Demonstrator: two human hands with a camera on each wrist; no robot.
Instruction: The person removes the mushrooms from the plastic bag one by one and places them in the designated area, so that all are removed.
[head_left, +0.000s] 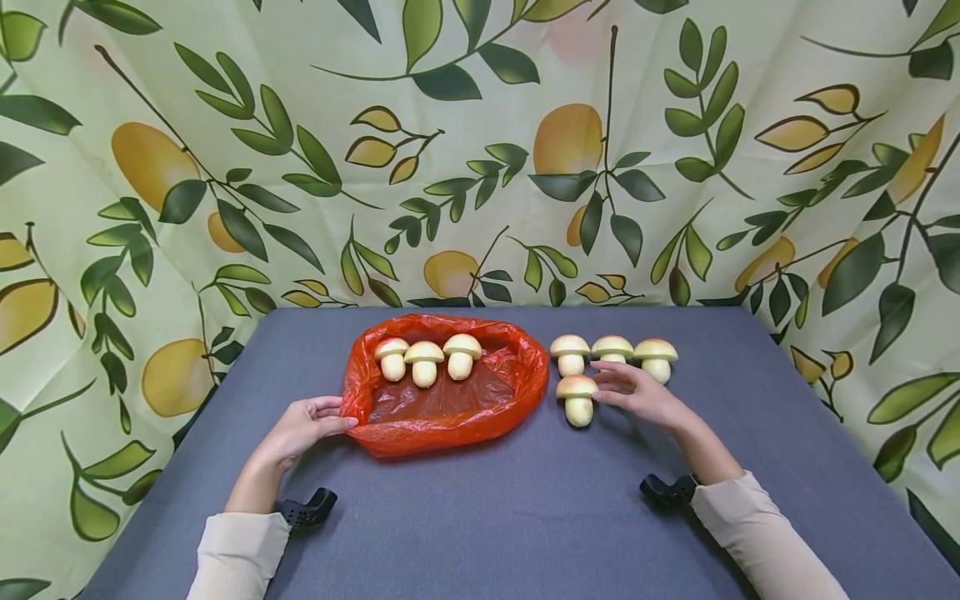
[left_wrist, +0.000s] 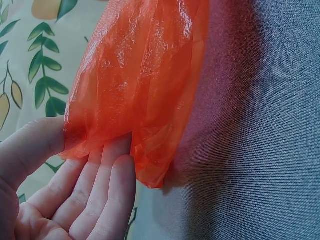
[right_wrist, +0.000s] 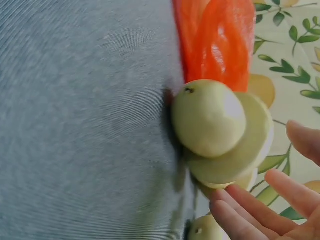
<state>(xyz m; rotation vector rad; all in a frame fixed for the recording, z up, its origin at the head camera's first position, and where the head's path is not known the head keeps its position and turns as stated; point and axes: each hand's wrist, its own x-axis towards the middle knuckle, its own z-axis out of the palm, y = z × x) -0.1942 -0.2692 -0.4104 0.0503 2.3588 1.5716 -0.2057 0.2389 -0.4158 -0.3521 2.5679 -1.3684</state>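
Observation:
A red plastic bag (head_left: 442,433) lies with its mouth spread, and three toy mushrooms (head_left: 423,363) rest inside it. At its left edge my left hand (head_left: 306,429) pinches the rim between thumb and fingers; in the left wrist view the fingers (left_wrist: 117,170) go behind the thin film. Right of the bag are several more mushrooms, three in a back row and one (head_left: 578,400) in front. My right hand (head_left: 637,393) is beside the front mushroom, fingers extended near its cap. In the right wrist view that mushroom (right_wrist: 210,120) stands by the fingertips, thumb apart from it.
A dark grey cloth (head_left: 480,517) covers the table. Behind it hangs a curtain (head_left: 480,208) printed with leaves and fruit. The back-row mushrooms (head_left: 656,358) stand close behind my right hand.

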